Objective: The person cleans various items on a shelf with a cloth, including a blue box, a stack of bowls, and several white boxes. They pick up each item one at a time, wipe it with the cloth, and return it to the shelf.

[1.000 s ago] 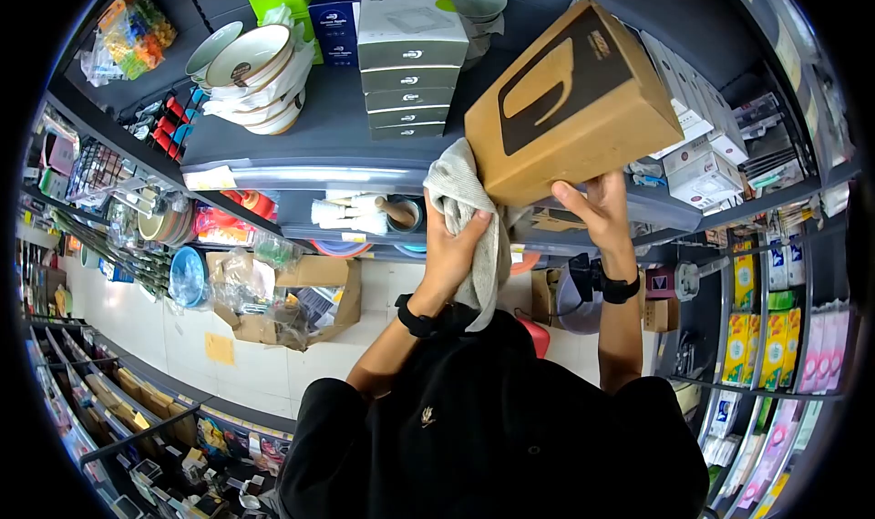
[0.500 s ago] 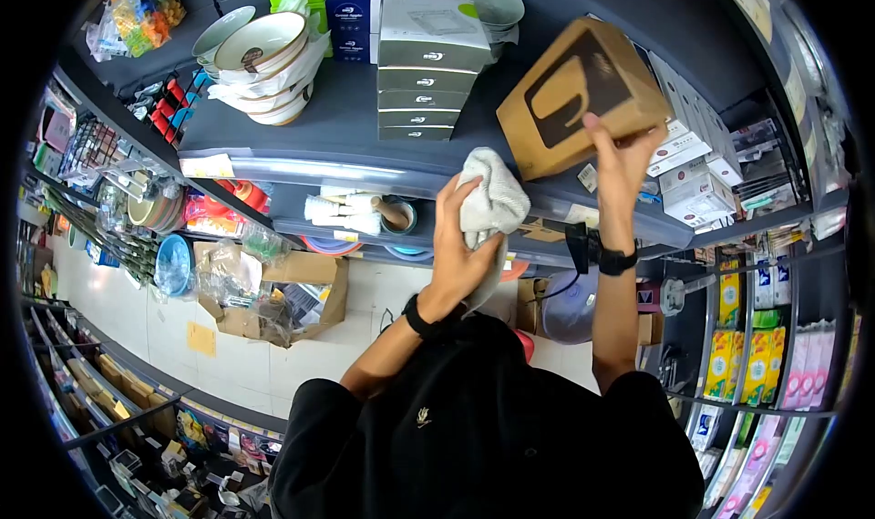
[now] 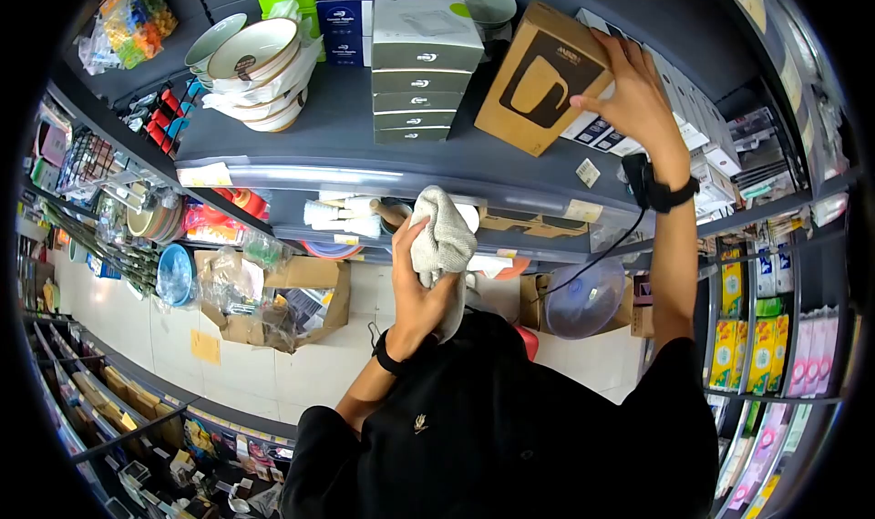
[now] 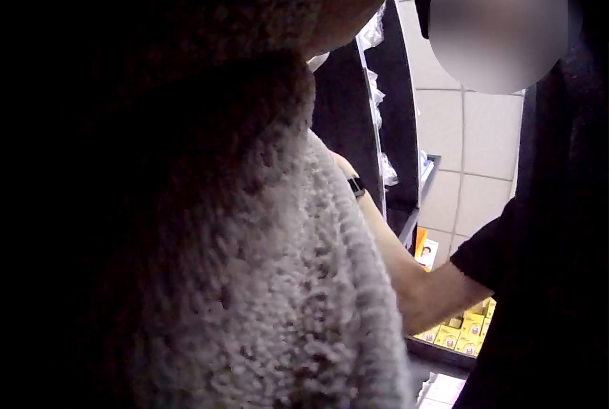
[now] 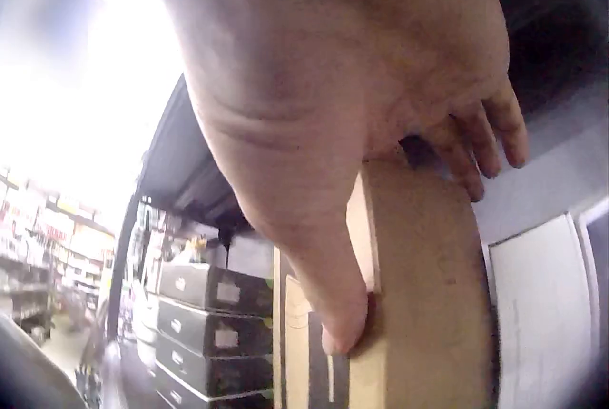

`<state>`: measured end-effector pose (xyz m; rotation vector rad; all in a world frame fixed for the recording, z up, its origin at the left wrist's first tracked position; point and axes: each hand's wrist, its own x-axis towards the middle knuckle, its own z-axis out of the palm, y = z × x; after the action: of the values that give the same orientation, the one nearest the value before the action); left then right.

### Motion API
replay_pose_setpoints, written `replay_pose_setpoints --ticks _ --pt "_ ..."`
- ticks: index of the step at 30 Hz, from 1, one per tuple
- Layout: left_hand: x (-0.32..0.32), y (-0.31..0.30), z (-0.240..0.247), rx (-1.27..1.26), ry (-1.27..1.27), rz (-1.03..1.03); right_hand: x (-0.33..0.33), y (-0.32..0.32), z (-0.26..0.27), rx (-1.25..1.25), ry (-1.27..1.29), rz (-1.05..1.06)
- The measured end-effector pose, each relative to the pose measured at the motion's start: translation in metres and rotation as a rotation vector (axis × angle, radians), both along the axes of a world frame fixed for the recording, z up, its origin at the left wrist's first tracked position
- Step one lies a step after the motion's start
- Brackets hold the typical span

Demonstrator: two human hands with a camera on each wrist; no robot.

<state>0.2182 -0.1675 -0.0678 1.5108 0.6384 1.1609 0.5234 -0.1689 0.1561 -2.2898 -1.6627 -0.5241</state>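
A brown cardboard box point(image 3: 515, 109) with a dark printed panel showing a mug-like outline stands on the dark shelf point(image 3: 342, 132), just right of the stacked grey boxes. My right hand point(image 3: 638, 107) holds it near its right side, thumb on the front edge and fingers reaching over the far side. In the right wrist view the thumb presses the front corner of the carton. My left hand point(image 3: 415, 293) grips a bunched light grey cloth point(image 3: 444, 236) in front of the shelf edge. That knit cloth point(image 4: 257, 266) fills much of the left wrist view.
Left along the shelf are stacked grey boxes point(image 3: 421, 54) and wrapped bowls point(image 3: 260, 63). White boxes point(image 3: 684, 109) line the right side, close to the carton. A price label point(image 3: 588, 172) lies near the shelf edge. On the floor sits an open carton point(image 3: 319, 314) of packaging.
The brown box has gone from being held tilted at the shelf's front to standing farther back on it. My right hand has shifted to its right side; the left hand with the cloth has drawn away leftward.
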Motion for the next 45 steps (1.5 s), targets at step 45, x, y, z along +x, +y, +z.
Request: replay_pose_setpoints --ticks 45 --pt "-0.066 -0.006 -0.001 -0.158 0.026 0.101 -0.031 0.095 0.028 -0.092 0.145 0.2"
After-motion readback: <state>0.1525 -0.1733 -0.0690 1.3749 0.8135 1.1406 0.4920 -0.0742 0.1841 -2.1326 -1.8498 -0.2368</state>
